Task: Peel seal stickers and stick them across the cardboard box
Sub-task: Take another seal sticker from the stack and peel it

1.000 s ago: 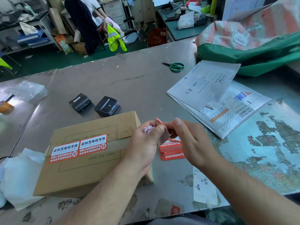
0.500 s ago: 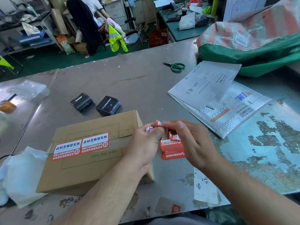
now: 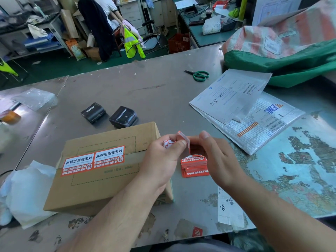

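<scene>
A flat cardboard box (image 3: 109, 179) lies on the grey table in front of me. Two red-and-white seal stickers (image 3: 93, 160) sit side by side across its flap seam. Above the box's right end, my left hand (image 3: 161, 159) and my right hand (image 3: 214, 157) both pinch one red-and-white seal sticker (image 3: 182, 140), which is bent and partly lifted from its backing. A stack of red sticker sheets (image 3: 195, 167) rests on the table under my right hand.
Two black handheld printers (image 3: 109, 115) stand behind the box. Green-handled scissors (image 3: 199, 75) lie further back. Bubble mailers and papers (image 3: 245, 110) sit at the right, a large green and striped sack (image 3: 281, 51) behind them. White tissue (image 3: 27, 195) lies left of the box.
The sticker's corner has been peeled and bent further between my fingers. Both hands stay in nearly the same spot above the box's right end.
</scene>
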